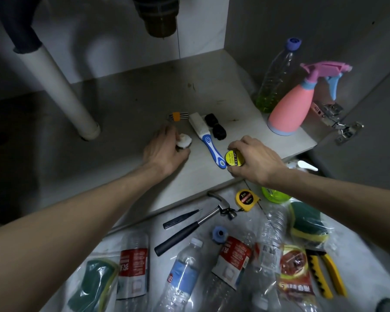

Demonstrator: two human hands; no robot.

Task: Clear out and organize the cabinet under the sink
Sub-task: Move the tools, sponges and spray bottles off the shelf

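You are looking into the cabinet under the sink; its pale cabinet floor point(212, 176) is stained and dim, with white back panels, a white drain pipe point(61, 91) slanting down at the left and the dark sink drain point(160, 21) overhead; a metal door hinge point(338, 122) sits at the right edge. Your left hand point(164, 149) curls round a small white object point(184, 141) on the cabinet floor, its grip pinching it; your right hand point(257, 161) pinches one yellow roll of PVC tape point(232, 158), just beside the handle end of one blue-and-white brush point(208, 138). Behind these lie two black lumps point(215, 128) and one small comb-like piece with an orange band point(178, 116). At the right stand one pink spray bottle point(295, 104) and one clear bottle with green liquid point(277, 75), just beside each other. On the floor in front you have one hammer point(194, 226), one yellow tape measure point(245, 200), one black pointed tool point(180, 219), one yellow-and-black tool point(324, 271), two bagged green-and-yellow sponges point(306, 224), and at least four empty plastic bottles point(182, 273) lying down.
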